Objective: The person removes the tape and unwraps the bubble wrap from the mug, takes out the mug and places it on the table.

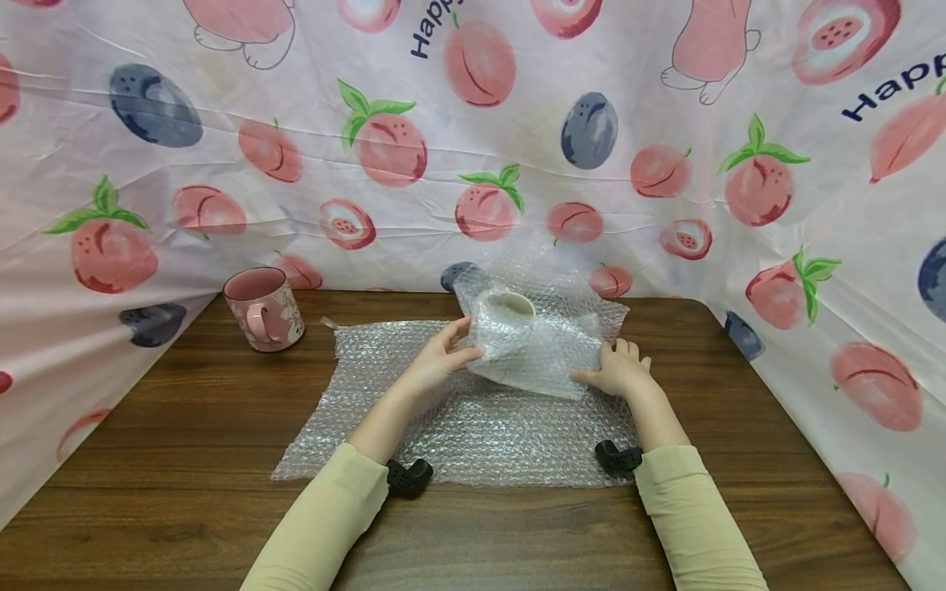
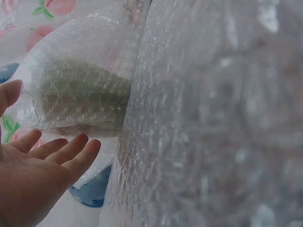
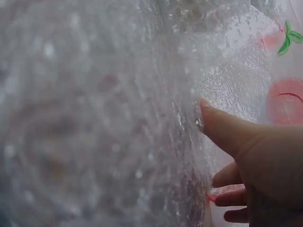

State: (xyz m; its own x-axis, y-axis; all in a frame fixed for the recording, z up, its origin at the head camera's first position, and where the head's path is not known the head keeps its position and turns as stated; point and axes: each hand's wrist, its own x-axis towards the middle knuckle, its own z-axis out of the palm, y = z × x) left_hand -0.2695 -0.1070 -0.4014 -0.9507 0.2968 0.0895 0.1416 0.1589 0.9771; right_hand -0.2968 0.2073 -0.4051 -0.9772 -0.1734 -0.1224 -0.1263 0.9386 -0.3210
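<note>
A pale cup lies inside clear bubble wrap in the head view, its round rim facing up. Through the plastic its side looks greenish in the left wrist view. My left hand is at the left side of this bundle, fingers extended and thumb apart, fingertips right at the wrap. On the other side, my right hand spreads its fingers by the right end of the folded wrap, with the thumb tip touching its edge. Under the bundle, a wide bubble wrap sheet is laid flat on the wooden table.
A pink mug with a white flower pattern stands at the back left of the table, handle toward the front. Fruit-printed cloth hangs behind and along both sides. Some of the wrap rises against the back cloth.
</note>
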